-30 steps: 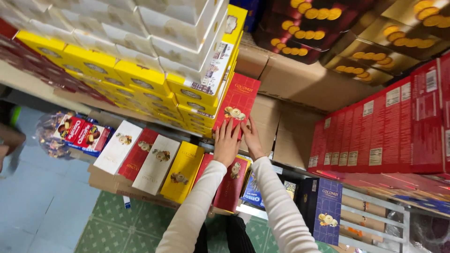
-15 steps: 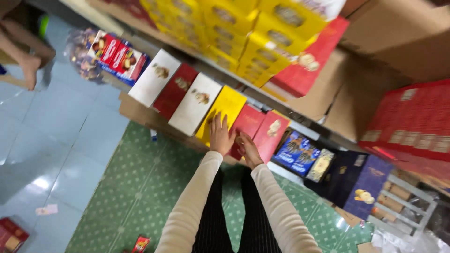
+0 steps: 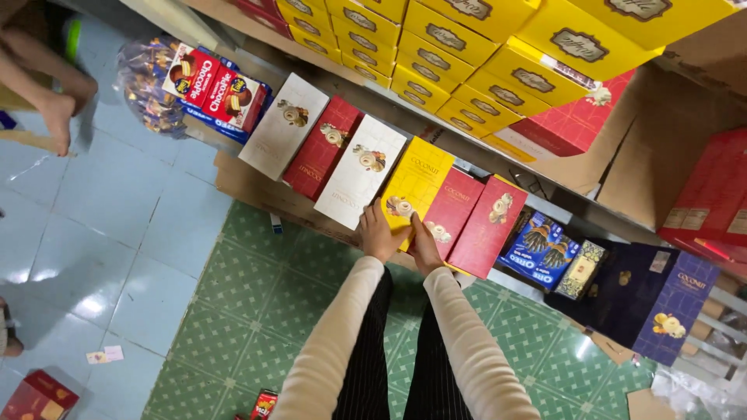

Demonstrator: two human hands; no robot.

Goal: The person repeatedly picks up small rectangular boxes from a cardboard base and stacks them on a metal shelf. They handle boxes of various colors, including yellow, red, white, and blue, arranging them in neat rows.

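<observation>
Left hand closed on lower edge of yellow box, standing in the floor row between white box and red box. Right hand grips that red box's lower corner.

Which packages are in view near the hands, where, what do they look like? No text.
Yellow box: flat, leaning, under left hand.
Red box: flat, beside it, under right hand.
White boxes: flat, left in the row.
Yellow cartons: stacked on shelf above.
Blue packs: right, lower shelf.
</observation>
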